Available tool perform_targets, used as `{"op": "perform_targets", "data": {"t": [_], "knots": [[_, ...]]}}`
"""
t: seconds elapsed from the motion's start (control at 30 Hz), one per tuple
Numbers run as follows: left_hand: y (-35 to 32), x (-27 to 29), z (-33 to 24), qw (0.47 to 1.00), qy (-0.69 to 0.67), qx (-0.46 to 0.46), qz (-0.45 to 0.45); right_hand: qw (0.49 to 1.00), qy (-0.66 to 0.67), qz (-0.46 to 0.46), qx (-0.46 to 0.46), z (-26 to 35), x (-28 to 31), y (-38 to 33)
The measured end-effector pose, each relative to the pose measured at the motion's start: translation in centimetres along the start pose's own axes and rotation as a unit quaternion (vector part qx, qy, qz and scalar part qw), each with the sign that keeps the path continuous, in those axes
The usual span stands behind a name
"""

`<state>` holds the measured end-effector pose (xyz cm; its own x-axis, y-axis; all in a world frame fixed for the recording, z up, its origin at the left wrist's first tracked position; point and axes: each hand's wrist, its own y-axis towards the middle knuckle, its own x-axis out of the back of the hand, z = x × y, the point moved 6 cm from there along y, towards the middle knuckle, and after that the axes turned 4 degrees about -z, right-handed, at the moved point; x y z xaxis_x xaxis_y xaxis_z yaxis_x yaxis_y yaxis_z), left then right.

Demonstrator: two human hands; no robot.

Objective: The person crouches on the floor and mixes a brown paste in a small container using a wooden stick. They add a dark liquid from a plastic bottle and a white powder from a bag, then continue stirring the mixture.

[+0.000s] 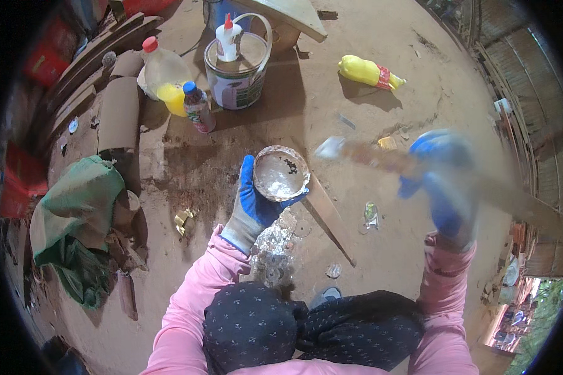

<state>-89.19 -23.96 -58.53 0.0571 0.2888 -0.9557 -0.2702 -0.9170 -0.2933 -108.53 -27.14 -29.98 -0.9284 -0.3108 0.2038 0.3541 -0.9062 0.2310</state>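
Observation:
My left hand (254, 206), in a blue and grey work glove, is wrapped round a small round bowl (283, 172) with a crusted rim. Whitish stuff lies in it, and dark specks show on its inner surface. My right hand (441, 178), gloved in blue and smeared by motion, is closed on a long flat wooden stick (381, 159). The stick's pale, whitish tip points toward the bowl, a little apart from its right side. Its other end runs far to the right, blurred. Beneath the bowl, a thin wooden strip (331, 224) lies on the ground.
A paint bucket (238, 87) carries a white glue bottle (228, 42). Beside it stand a jug of yellow liquid (169, 78) and a small blue-capped bottle (199, 109). A yellow bottle (366, 72) lies farther right. Green cloth (81, 206) is heaped at left.

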Motion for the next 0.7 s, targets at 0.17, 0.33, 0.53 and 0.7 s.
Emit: {"op": "perform_targets", "data": {"t": [0.17, 0.33, 0.53, 0.7], "knots": [[0.1, 1.2, 0.8, 1.0, -0.009, 0.029, -0.007, 0.991, -0.089, 0.092, -0.027, -3.2, -6.0, -0.9], [-0.3, 1.7, 1.3, 0.999, -0.017, 0.032, 0.002, 0.969, -0.174, 0.166, 0.052, -5.4, -8.2, -0.6], [-0.3, 1.5, 1.2, 0.999, -0.014, 0.022, 0.019, 0.959, -0.201, 0.174, 0.097, -5.9, -9.4, 0.3], [0.0, 1.9, 1.7, 0.998, -0.054, 0.044, 0.002, 0.959, -0.196, 0.194, 0.066, -6.7, -9.6, 0.3]]}}
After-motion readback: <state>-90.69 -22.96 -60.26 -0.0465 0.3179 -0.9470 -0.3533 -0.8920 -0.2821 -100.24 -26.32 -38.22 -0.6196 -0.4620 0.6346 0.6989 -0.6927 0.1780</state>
